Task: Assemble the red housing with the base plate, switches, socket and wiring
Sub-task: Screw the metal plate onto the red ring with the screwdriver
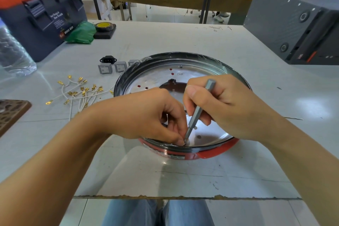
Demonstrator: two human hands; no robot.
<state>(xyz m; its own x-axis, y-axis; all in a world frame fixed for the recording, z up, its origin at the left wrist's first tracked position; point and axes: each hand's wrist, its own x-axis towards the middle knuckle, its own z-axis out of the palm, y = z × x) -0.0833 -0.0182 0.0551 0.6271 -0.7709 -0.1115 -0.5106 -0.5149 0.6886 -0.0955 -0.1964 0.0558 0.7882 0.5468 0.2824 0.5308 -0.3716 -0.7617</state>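
Both my hands meet at the near rim of the base plate (211, 72) inside the red housing (218, 150): right hand (220, 104) grips a screwdriver bit (199, 108), left hand (146, 113) pinches at its tip.

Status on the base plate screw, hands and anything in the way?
Right hand gripping driver bit, tip at plate's near rim. Left hand pinching at the tip; screw hidden. Base plate seated in red housing. Nothing blocking.

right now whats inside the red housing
A shiny metal base plate with small holes sits inside the red housing. Both hands cover its near part, so the screw under the bit cannot be seen.
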